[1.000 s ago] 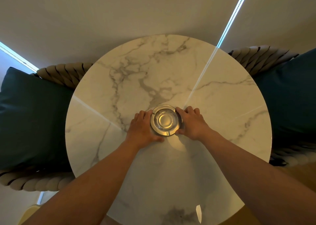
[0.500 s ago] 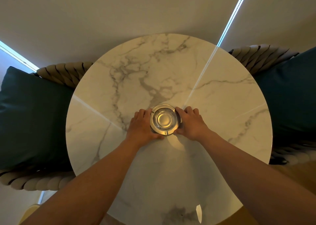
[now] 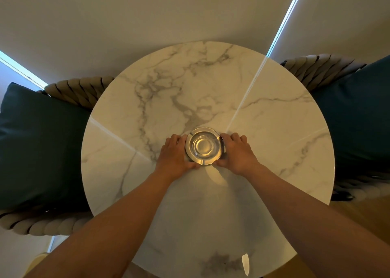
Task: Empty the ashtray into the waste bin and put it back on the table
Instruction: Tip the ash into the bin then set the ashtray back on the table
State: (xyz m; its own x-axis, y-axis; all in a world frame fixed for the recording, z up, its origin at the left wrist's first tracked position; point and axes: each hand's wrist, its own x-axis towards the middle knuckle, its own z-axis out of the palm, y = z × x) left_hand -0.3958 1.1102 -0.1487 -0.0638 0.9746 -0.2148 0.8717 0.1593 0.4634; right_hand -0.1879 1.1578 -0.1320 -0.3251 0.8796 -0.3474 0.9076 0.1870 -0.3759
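A round glass ashtray (image 3: 203,145) with a metallic rim sits near the middle of the round white marble table (image 3: 263,130). Its bowl looks empty. My left hand (image 3: 175,155) cups its left side, thumb curled under the near edge. My right hand (image 3: 237,154) cups its right side, fingers against the rim. Both hands grip the ashtray between them. No waste bin is in view.
Two woven rope-backed chairs flank the table, each with a dark teal cushion: one on the left (image 3: 40,146), one on the right (image 3: 358,117). A beige wall stands behind the table. Wooden floor (image 3: 363,212) shows at lower right.
Hands and ashtray have barely shifted; both hands stay closed around the ashtray at the same spot on the table.
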